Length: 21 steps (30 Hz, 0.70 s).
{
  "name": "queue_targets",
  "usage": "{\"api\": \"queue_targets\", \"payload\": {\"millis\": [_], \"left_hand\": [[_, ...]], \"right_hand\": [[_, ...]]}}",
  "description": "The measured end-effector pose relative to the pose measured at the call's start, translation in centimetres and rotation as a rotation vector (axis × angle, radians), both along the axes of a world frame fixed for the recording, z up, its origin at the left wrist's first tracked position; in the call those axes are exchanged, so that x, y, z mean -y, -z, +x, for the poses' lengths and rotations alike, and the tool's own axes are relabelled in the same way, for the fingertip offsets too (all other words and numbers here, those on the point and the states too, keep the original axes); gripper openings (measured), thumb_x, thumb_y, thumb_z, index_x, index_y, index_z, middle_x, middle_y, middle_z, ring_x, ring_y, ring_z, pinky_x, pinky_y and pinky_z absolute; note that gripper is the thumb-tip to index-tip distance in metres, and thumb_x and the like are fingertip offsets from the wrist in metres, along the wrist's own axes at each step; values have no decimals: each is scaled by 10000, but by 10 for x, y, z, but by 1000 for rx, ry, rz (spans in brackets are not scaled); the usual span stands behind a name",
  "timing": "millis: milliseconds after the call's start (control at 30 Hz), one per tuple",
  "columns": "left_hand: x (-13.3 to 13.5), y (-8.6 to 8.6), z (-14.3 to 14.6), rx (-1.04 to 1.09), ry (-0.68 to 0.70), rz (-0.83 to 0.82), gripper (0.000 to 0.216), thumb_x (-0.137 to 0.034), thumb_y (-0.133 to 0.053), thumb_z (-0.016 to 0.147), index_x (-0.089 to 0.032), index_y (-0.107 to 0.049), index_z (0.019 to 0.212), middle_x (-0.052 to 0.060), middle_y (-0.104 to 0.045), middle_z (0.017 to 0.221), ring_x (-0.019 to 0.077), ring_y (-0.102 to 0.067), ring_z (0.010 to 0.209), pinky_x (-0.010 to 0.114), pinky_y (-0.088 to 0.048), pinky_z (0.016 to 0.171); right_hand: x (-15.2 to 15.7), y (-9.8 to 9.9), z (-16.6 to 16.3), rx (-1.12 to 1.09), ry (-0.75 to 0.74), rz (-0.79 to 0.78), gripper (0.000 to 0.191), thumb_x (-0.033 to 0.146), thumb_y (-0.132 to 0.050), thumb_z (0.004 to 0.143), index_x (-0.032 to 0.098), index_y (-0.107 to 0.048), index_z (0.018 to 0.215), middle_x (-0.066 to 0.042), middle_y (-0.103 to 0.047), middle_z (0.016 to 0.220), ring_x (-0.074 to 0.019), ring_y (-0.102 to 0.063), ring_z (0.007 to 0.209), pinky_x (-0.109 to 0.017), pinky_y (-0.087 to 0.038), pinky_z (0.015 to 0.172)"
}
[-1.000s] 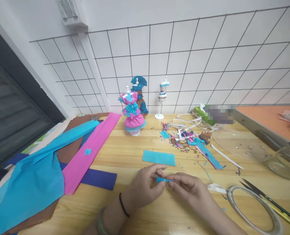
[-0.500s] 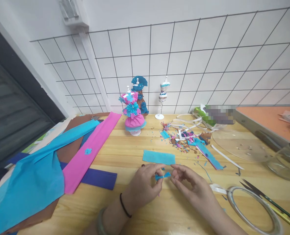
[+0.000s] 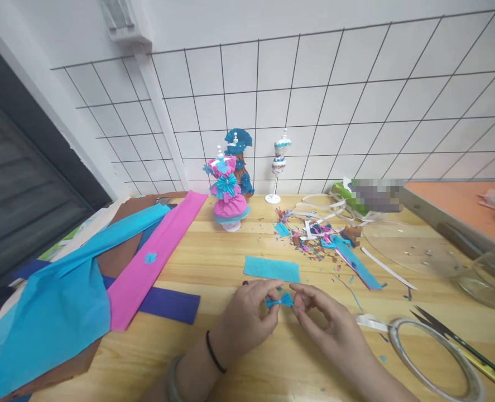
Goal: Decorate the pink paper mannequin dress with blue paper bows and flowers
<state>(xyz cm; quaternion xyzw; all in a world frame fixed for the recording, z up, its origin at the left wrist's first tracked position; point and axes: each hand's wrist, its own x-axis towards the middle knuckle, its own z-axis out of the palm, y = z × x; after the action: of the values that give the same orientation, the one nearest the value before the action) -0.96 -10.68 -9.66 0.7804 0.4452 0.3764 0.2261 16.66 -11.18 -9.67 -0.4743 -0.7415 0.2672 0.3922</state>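
Note:
A small bright blue paper bow (image 3: pixel 286 300), gathered at its middle, is held up over the wooden table. My left hand (image 3: pixel 249 312) is closed on its left end, thumb and fingertips pinched together. At the bow's right end, the thumb and fingertips of my right hand (image 3: pixel 328 318) close on the edge; my index finger arches above. Just beyond my hands lies a flat strip of blue crepe paper (image 3: pixel 272 269). Past it stands a small dress form in a pink and blue paper dress (image 3: pixel 229 207).
Crepe paper sheets, including a pink strip (image 3: pixel 155 262), cover the left. A teal-decorated form (image 3: pixel 239 148) and a slim form (image 3: pixel 279 162) stand behind. Paper scraps (image 3: pixel 314 237), a tape roll (image 3: pixel 435 357), scissors (image 3: pixel 443 332) and a glass jar (image 3: pixel 492 276) lie toward the right.
The bow's right loop has spread wider, and my right fingertips have come up against it. My left hand keeps its pinch with hardly any movement.

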Motion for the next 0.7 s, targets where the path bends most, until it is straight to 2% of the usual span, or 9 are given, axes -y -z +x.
{"api": "queue_targets", "payload": {"millis": [267, 400, 533, 700], "left_hand": [[-2, 5, 0, 24, -88, -2, 428, -60, -515, 685, -198, -523, 1089, 6, -651, 839, 134, -588, 761, 273, -475, 735], [-2, 4, 1, 15, -95, 20, 437, -65, -524, 684, -191, -513, 1102, 9, -654, 839, 139, -592, 764, 280, -478, 732], [-1, 2, 1, 3, -94, 40, 430, -72, -532, 690, -190, -510, 1103, 10, -656, 839, 145, -599, 770, 290, -483, 724], [1, 3, 2, 17, -87, 51, 443, -71, -529, 697, -204, -496, 1118, 4, -655, 863, 141, -603, 789, 295, -484, 738]], "right_hand": [[5, -2, -4, 27, -41, 7, 239, 199, -479, 804, 161, -526, 1036, -31, -614, 749, -123, -595, 697, -212, -487, 687], [3, -1, -2, -21, -2, -19, 242, 217, -474, 823, 172, -494, 1060, -31, -601, 775, -121, -585, 710, -215, -483, 692], [0, 4, 0, -70, 23, -2, 282, 240, -498, 817, 176, -466, 1091, -31, -589, 791, -128, -576, 706, -235, -487, 685], [-1, 13, -1, -20, 14, 27, 308, 214, -512, 811, 197, -454, 1114, -20, -592, 793, -124, -567, 701, -243, -482, 685]]}}
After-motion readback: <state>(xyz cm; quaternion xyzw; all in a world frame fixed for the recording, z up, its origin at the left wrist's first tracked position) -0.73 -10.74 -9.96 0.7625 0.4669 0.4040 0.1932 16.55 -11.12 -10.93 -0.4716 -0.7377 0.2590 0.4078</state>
